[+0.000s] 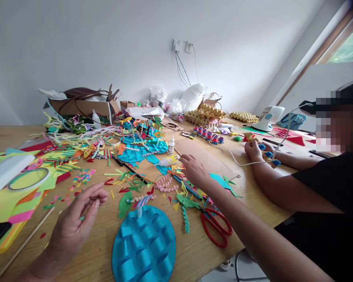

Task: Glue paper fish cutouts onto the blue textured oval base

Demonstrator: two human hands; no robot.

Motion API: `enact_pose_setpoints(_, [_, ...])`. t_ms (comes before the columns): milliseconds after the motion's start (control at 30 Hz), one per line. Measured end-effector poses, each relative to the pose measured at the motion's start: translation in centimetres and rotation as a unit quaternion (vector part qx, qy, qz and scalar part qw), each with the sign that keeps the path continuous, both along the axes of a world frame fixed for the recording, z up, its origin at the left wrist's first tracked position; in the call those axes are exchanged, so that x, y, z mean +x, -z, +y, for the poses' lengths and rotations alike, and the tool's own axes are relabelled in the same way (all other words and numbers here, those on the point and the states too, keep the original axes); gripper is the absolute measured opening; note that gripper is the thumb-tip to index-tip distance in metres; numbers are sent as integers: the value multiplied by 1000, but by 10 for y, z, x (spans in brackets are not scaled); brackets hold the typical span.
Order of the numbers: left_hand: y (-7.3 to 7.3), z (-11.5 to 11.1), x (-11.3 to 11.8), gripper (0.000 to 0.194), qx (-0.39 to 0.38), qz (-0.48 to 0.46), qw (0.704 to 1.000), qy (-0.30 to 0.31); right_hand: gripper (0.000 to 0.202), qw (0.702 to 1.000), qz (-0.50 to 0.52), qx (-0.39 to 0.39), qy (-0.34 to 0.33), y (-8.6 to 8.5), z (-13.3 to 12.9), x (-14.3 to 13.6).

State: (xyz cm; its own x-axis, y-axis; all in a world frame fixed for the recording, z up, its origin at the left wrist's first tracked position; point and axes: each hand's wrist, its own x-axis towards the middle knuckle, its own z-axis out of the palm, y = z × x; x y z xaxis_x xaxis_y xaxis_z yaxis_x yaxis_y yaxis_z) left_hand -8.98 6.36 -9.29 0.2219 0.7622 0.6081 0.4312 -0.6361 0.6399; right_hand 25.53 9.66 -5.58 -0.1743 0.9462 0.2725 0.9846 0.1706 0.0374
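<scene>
My left hand (pixel 76 219) hovers over the wooden table with loosely bent fingers and nothing visible between them. At the rear end of a glue bottle with a yellow label (pixel 170 160), my right hand (pixel 194 170) has its fingers stretched forward; the bottle lies on its side, and whether they touch is unclear. In front of me is a round blue piece (pixel 144 244) with raised bumps, and a striped paper strip (pixel 144 200) stands at its top edge. Red-handled scissors (pixel 216 227) lie to its right, beside a twisted green strip (pixel 185 220) and a green paper leaf (pixel 188 201).
Paper scraps and sheets (pixel 6 196) cover the left side, with a tape roll (pixel 28 179). A white bottle (pixel 171 145) stands mid-table. Egg cartons (pixel 206 115) and a cardboard box (pixel 84 111) sit along the wall. On the right, a person's hands (pixel 253 150) hold craft pieces.
</scene>
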Motion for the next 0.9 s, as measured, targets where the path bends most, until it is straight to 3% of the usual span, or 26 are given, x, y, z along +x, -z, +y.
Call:
enact_pose_setpoints(200, [8, 2, -2, 34, 65, 91, 994, 11, 51, 998, -38, -44, -18, 20, 60, 7])
enact_pose_setpoints(333, [8, 1, 2, 34, 92, 132, 987, 21, 44, 995, -55, -76, -16, 28, 78, 8])
enact_pose_setpoints(667, [10, 1, 3, 31, 114, 166, 979, 7, 29, 992, -73, -101, -13, 22, 75, -1])
enact_pose_setpoints(900, [16, 4, 1, 33, 78, 139, 987, 17, 31, 993, -73, -91, -7, 21, 72, -2])
